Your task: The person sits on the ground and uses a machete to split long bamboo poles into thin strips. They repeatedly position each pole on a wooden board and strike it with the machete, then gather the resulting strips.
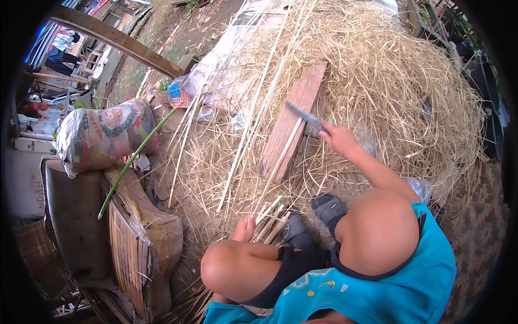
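My right hand point(340, 139) is closed around the handle of a knife point(305, 115). Its broad dark blade lies across a pale, narrow bamboo strip point(290, 141) on a brown wooden board point(306, 89). The board slopes up away from me over loose shavings. From the blade the strip runs down toward my left hand point(244, 229), which shows beyond my left knee with its fingers closed at the strip's near end; part of this hand is hidden. Just right of it, a bunch of cut bamboo strips point(271, 221) lies by my sandals point(327, 209).
A large heap of curly shavings point(399, 86) spreads behind and right of the board. Long pale strips point(253, 113) lie left of it. Farther left are a stuffed sack point(108, 135), a green bamboo stick point(137, 154) and a worn seat point(143, 237). Woven matting point(464, 227) covers the right side.
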Tool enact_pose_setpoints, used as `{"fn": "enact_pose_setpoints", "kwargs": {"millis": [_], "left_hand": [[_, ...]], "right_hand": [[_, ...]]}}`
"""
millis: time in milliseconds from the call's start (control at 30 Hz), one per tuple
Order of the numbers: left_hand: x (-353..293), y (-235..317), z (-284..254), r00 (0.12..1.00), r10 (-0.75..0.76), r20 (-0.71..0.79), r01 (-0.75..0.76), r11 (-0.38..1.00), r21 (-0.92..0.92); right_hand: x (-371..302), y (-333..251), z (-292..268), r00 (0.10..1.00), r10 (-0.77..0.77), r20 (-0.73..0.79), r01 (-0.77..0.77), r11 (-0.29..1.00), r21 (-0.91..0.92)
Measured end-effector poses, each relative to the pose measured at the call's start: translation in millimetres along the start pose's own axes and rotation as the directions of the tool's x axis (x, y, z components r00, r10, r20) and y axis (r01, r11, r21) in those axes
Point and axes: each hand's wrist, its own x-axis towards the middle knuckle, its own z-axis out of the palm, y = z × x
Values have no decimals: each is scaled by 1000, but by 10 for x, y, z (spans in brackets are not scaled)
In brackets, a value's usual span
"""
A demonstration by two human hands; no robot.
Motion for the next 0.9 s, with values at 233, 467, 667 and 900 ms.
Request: {"fn": "enact_pose_setpoints", "kwargs": {"millis": [233, 467, 667, 900], "left_hand": [[-1040, 697, -1016, 887, -430, 167, 290, 801, 523], [480, 560, -1718, 953, -265, 144, 64, 643, 763], [2200, 914, -1843, 984, -119, 132, -37, 589, 807], [3377, 278, -844, 985, -175, 10, 101, 612, 784]], "right_hand": [[-20, 55, -229, 999, 6, -50, -1, 995, 104], [-394, 152, 635, 971, 24, -237, 59, 940, 337], [-451, 247, 854, 962, 40, -269, 50, 947, 318], [-507, 286, 776, 983, 61, -174, -3, 949, 316]]}}
